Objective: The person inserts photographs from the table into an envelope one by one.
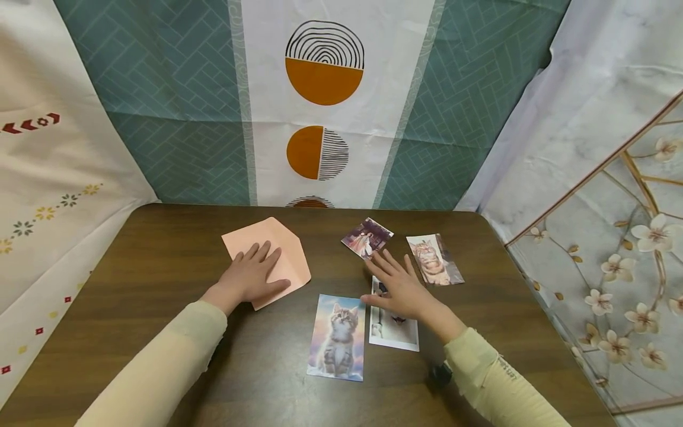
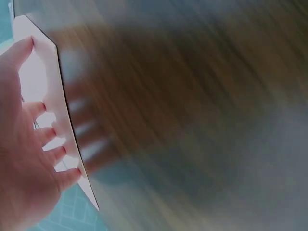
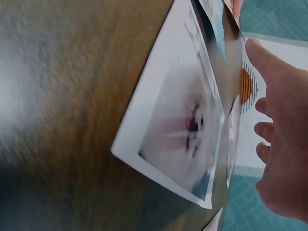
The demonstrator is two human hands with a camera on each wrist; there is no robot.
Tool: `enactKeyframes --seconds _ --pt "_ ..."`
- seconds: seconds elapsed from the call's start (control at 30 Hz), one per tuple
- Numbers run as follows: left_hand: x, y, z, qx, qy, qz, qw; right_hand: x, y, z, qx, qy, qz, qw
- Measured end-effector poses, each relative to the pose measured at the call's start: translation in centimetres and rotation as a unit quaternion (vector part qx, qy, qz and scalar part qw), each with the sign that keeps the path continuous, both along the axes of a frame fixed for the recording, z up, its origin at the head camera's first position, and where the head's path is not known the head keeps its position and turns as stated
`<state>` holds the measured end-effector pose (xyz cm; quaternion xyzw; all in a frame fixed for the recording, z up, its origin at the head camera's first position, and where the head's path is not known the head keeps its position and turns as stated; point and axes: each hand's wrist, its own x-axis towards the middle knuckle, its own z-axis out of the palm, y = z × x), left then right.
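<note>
A pink envelope with its pointed flap spread out lies on the left part of the table. Across it rests my left hand, fingers spread; in the left wrist view the fingertips touch the envelope. My right hand, its fingers apart and holding nothing, is over a white-bordered photo card and partly hides it. In the right wrist view that photo card shows a pale animal's face. Left of this hand lies a kitten picture.
Beyond the right hand are a purple picture card with a robed figure and an orange cat card. The brown wooden table is bordered by a patterned curtain behind and hanging cloths at both sides. A small dark object is by the right sleeve.
</note>
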<state>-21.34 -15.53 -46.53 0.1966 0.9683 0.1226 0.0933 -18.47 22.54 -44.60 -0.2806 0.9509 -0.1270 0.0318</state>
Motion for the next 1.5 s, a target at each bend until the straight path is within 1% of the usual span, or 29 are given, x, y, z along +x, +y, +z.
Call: enactKeyframes --seconds 0.13,0.3,0.4,0.47,0.6,0.77,0.9,1.07,1.27,1.37,1.5 --pt "0.2 -1.0 -0.1 0.004 0.002 -0.018 0.9998 0.3 -0.6 -0.3 0.012 0.003 0.013 0.9998" --pt "0.3 -2.2 -0.2 0.02 0.004 -0.041 0.999 0.5 -1.2 -0.9 0.024 0.007 0.025 0.9994" --pt "0.4 -2.6 0.0 0.022 0.003 -0.054 0.9983 0.7 -1.3 -1.2 0.029 0.004 0.03 0.9991" --pt "0.6 -2.8 0.3 0.019 0.0 -0.06 0.998 0.8 -1.4 -1.2 0.03 -0.002 0.03 0.9991" --pt "0.8 -3.3 0.5 0.015 0.003 -0.076 0.997 0.5 -1.5 -1.4 0.032 -0.009 0.026 0.9991" --pt "1.6 -4.0 0.7 0.008 0.012 -0.09 0.9958 -0.1 -1.9 -1.2 0.03 -0.009 0.034 0.9989" --pt "2.2 -4.3 0.9 0.001 0.008 -0.102 0.9947 -0.6 -2.4 -0.8 0.03 0.001 0.04 0.9987" --pt "2.7 -4.6 0.9 -0.007 0.001 -0.118 0.993 -1.3 -2.8 -1.0 0.04 0.017 0.049 0.9978" --pt "2.7 -5.0 0.8 -0.033 0.005 -0.121 0.9921 -2.1 -3.0 -1.4 0.042 0.049 0.063 0.996" --pt "2.6 -5.0 0.9 -0.044 0.004 -0.123 0.9915 -2.2 -3.0 -1.5 0.039 0.055 0.068 0.9954" --pt "2.5 -4.8 1.2 -0.044 0.008 -0.126 0.9911 -2.3 -3.1 -1.2 0.025 0.045 0.073 0.996"
